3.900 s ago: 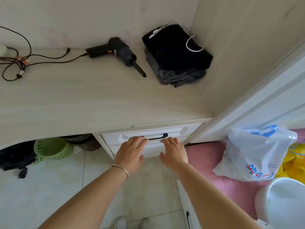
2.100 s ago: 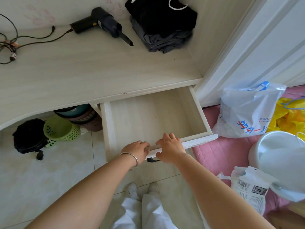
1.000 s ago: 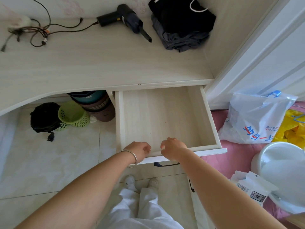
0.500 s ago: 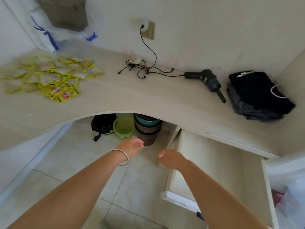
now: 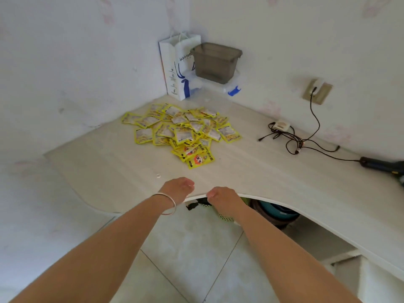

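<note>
Sachet pickup looks not yet started: yellow sachet pile sits untouched on the desk, at 12 o'clock from both hands, near but apart. Whole pile left to gather. Left hand and right hand hover at the desk's near edge, fingers loosely curled, holding nothing.

Left hand and right hand hovering side by side at desk front edge, both loosely curled, gripping nothing. 1 yellow sachet pile lying further back, apart.
</note>
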Demonstrator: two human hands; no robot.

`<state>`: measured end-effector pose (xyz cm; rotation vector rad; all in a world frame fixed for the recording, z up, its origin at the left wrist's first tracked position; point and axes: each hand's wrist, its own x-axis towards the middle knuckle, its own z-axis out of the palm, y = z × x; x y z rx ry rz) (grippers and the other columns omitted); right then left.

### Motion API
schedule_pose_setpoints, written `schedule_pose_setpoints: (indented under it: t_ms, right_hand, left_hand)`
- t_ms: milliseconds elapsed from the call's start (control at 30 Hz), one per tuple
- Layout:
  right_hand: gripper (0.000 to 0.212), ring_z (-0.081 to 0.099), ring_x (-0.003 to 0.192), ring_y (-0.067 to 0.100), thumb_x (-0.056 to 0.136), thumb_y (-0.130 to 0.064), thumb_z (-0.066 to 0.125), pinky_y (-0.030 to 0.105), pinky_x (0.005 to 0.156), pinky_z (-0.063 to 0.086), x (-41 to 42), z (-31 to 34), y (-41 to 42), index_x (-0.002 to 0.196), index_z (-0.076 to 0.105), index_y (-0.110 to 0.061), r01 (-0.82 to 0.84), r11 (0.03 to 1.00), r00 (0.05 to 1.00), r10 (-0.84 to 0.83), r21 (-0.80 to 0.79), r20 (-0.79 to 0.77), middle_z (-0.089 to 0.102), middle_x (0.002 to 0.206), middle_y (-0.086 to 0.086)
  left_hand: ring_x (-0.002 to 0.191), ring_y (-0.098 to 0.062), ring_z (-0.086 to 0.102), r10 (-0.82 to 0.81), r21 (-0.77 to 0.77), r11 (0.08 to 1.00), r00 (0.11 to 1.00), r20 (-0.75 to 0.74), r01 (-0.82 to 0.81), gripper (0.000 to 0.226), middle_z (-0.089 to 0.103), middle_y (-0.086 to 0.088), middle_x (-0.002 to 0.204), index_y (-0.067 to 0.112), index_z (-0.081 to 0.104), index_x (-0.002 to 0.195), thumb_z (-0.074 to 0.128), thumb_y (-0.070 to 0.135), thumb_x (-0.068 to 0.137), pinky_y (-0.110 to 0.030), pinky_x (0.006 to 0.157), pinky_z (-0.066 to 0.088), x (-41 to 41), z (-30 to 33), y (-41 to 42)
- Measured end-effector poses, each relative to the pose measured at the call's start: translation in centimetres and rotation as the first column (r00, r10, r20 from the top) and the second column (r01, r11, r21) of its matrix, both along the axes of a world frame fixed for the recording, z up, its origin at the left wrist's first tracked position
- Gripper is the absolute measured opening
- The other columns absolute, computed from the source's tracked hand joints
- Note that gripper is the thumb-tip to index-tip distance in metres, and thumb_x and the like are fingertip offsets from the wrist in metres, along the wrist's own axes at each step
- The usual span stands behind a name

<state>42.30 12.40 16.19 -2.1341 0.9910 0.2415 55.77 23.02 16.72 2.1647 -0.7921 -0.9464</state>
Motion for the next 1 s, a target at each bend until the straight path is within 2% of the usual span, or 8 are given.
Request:
schedule_pose_setpoints:
  t_ms: [133, 233, 333, 467, 600, 767, 867, 1000]
  right_hand:
    - [0.028, 0.059, 0.105, 0.022, 0.088, -0.021, 0.051, 0.034, 0.094, 0.047, 5.5, 0.2, -2.2, 0.110, 0.068, -0.020, 0.042, 0.998, 0.997, -0.045, 0.044, 0.060, 0.064, 0.121, 0.003]
    - [0.026, 0.060, 0.108, 0.026, 0.088, -0.021, 0.050, 0.037, 0.097, 0.047, 9.3, 0.0, -4.5, 0.107, 0.068, -0.018, 0.055, 0.998, 0.994, -0.058, 0.035, 0.089, 0.065, 0.119, 0.007]
    - [0.028, 0.060, 0.104, 0.027, 0.090, -0.022, 0.044, 0.038, 0.092, 0.049, 13.0, -0.2, -7.2, 0.104, 0.067, -0.013, 0.057, 0.998, 0.993, -0.058, 0.008, 0.105, 0.066, 0.113, 0.006]
    - [0.029, 0.062, 0.084, 0.023, 0.093, -0.025, 0.039, 0.032, 0.075, 0.051, 18.1, -0.3, -11.4, 0.099, 0.066, -0.015, 0.083, 0.996, 0.983, -0.088, 0.037, 0.161, 0.067, 0.094, 0.002]
    - [0.029, 0.055, 0.078, 0.018, 0.093, -0.022, 0.041, 0.026, 0.069, 0.042, 22.5, -1.2, -14.8, 0.113, 0.061, -0.016, 0.089, 0.994, 0.984, -0.098, 0.064, 0.151, 0.060, 0.095, 0.000]
    - [0.041, 0.059, 0.094, 0.025, 0.087, -0.014, 0.043, 0.031, 0.071, 0.043, 26.1, -3.1, -17.0, 0.127, 0.054, -0.016, 0.130, 0.988, 0.988, -0.137, 0.088, 0.078, 0.057, 0.122, 0.007]
    - [0.043, 0.052, 0.116, 0.027, 0.086, -0.017, 0.050, 0.037, 0.090, 0.046, 28.0, -4.9, -18.0, 0.129, 0.050, -0.016, 0.154, 0.987, 0.988, -0.156, 0.053, 0.018, 0.046, 0.133, 0.009]
    - [0.061, 0.032, 0.129, 0.029, 0.080, -0.029, 0.062, 0.037, 0.107, 0.031, 29.6, -6.2, -18.4, 0.136, 0.042, -0.017, 0.093, 0.993, 0.992, -0.099, -0.077, -0.080, 0.035, 0.136, 0.009]
  left_hand:
    - [0.093, -0.028, 0.062, 0.074, -0.024, 0.997, 0.996, -0.059, -0.075, 0.016, 0.068, -0.015, 0.112, 0.020, 0.067, 0.098, 0.058, 0.023, 0.086, -0.031, 0.079, 0.042, 4.4, -0.3, -1.1]
    - [0.085, -0.024, 0.056, 0.132, -0.040, 0.990, 0.987, -0.097, -0.136, 0.010, 0.064, -0.014, 0.101, 0.028, 0.064, 0.081, 0.056, 0.026, 0.076, -0.036, 0.085, 0.046, 7.6, -0.3, -2.7]
    - [0.093, -0.025, 0.061, 0.177, -0.006, 0.984, 0.981, -0.080, -0.179, 0.016, 0.065, -0.007, 0.101, 0.022, 0.066, 0.098, 0.053, 0.020, 0.089, -0.030, 0.081, 0.045, 11.2, -0.3, -4.8]
    - [0.105, -0.032, 0.064, 0.296, 0.002, 0.955, 0.951, -0.093, -0.297, 0.006, 0.069, -0.010, 0.107, 0.033, 0.062, 0.072, 0.056, 0.031, 0.074, -0.039, 0.099, 0.046, 16.3, -0.6, -7.8]
    - [0.105, -0.025, 0.064, 0.356, 0.014, 0.934, 0.925, -0.130, -0.358, 0.010, 0.068, -0.004, 0.106, 0.034, 0.060, 0.080, 0.051, 0.033, 0.076, -0.035, 0.092, 0.047, 19.6, -1.0, -10.1]
    - [0.107, -0.026, 0.064, 0.388, 0.034, 0.921, 0.904, -0.182, -0.388, 0.017, 0.065, -0.004, 0.097, 0.031, 0.059, 0.078, 0.051, 0.021, 0.089, -0.028, 0.079, 0.043, 23.0, -3.2, -11.4]
    - [0.108, -0.026, 0.063, 0.375, 0.084, 0.927, 0.909, -0.182, -0.366, 0.017, 0.067, -0.007, 0.106, 0.029, 0.060, 0.078, 0.048, 0.024, 0.090, -0.035, 0.088, 0.049, 25.8, -4.8, -12.9]
    - [0.102, -0.022, 0.056, 0.305, 0.125, 0.951, 0.916, -0.259, -0.282, 0.031, 0.060, -0.010, 0.124, 0.013, 0.057, 0.123, 0.048, 0.018, 0.095, -0.038, 0.100, 0.047, 28.1, -6.1, -15.2]
